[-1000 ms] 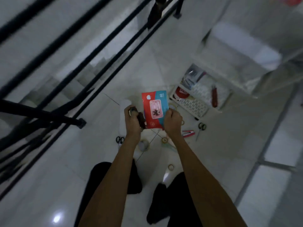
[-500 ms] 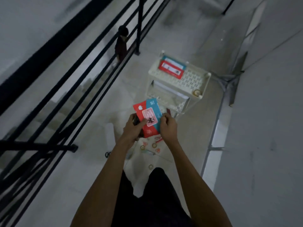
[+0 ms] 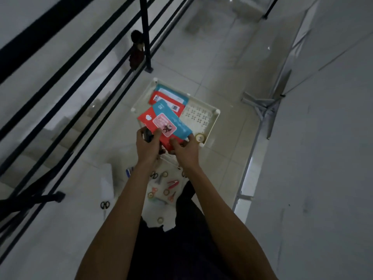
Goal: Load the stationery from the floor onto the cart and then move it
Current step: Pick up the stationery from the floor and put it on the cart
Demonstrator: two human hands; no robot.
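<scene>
While the person stands over the white perforated plastic cart (image 3: pixel 201 117), both hands hold a flat red-and-blue packet (image 3: pixel 167 123) just above its top tray. The right hand (image 3: pixel 186 151) pinches the near corner. The left hand (image 3: pixel 147 146) is curled round a small dark object (image 3: pixel 148 136), thumb on the packet's edge. Another red-and-blue packet (image 3: pixel 171 99) lies in the tray, with a yellowish tape roll (image 3: pixel 199 137) in its near corner. Black-handled scissors (image 3: pixel 105 205) and a red stapler (image 3: pixel 172 183) sit on the pale tiled floor (image 3: pixel 212 67).

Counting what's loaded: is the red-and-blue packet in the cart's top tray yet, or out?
Out: the left hand and right hand hold the packet above the top tray, not resting in it.
</scene>
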